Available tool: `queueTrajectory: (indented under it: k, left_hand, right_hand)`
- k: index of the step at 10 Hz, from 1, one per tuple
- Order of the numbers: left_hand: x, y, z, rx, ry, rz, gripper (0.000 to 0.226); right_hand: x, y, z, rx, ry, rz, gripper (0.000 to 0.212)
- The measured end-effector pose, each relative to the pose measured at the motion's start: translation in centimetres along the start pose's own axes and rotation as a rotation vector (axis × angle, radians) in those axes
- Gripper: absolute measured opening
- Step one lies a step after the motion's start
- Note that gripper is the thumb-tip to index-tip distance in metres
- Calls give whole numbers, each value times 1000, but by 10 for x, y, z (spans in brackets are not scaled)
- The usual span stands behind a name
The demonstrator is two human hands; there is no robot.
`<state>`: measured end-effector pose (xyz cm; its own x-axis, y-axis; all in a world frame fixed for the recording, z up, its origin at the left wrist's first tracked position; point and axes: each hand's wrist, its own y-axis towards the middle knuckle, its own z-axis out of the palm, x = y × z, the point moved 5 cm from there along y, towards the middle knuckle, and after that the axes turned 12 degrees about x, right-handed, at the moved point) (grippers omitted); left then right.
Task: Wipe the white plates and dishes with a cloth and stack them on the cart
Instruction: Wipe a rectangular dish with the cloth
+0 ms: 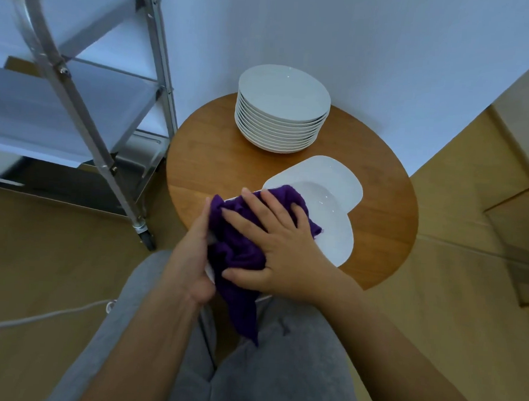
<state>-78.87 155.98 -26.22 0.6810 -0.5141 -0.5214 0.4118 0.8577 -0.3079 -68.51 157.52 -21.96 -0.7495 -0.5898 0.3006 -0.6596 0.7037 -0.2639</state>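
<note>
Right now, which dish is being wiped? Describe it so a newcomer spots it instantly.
Find the round wooden table right of the metal cart. At its near edge, a white dish sits under a purple cloth pressed by the right hand. Unlike the round plates in the stack behind, it is a single squarish, rounded-corner dish.

Both bare forearms reach forward. The left hand (193,251) stands edge-on, fingers straight. The right hand (273,246) lies palm-down, fingers spread flat.
</note>
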Motion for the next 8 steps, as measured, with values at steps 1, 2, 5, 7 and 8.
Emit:
queueTrajectory:
  k: [1, 2, 5, 7, 8]
  left_hand:
    - [3, -2, -3, -66, -39, 6, 76]
    - [7, -8, 4, -49, -73, 1, 65]
    - [6, -12, 3, -184, 17, 175, 55]
    - [12, -15, 5, -267, -34, 242, 41]
    - [17, -16, 15, -170, -93, 273, 45]
  right_hand:
    - [-18, -4, -5, -27, 44, 107, 84]
    - [-40, -12, -10, -54, 81, 235, 92]
    - [-46, -42, -4, -380, 329, 579, 77]
    - [4, -44, 20, -499, 284, 738, 70]
    - [27, -40, 22, -550, 285, 647, 66]
